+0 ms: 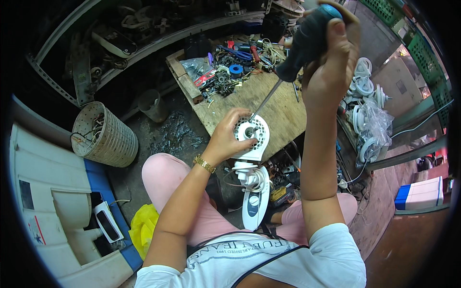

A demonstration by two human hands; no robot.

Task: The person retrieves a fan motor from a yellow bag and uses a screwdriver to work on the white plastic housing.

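A white fan motor housing (259,150) with a perforated round face stands at the near edge of the wooden board. My left hand (226,137) grips its side, thumb near the metal shaft (250,131) at its centre. Raised high at the right, my right hand (331,72) is wrapped round a screwdriver (309,41) with a thick dark handle and a blue end. Its long blade slants down to the upper rim of the housing; the tip's exact contact is too small to tell. Below hang a coiled cord (257,180) and the white control panel (254,204) with a knob.
The wooden board (269,96) carries small parts, blue tape (236,71) and tools at its far left. A white bucket (105,137) stands left. White fan parts and a plastic bag (377,125) lie right. A yellow bag (144,228) is beside my left leg.
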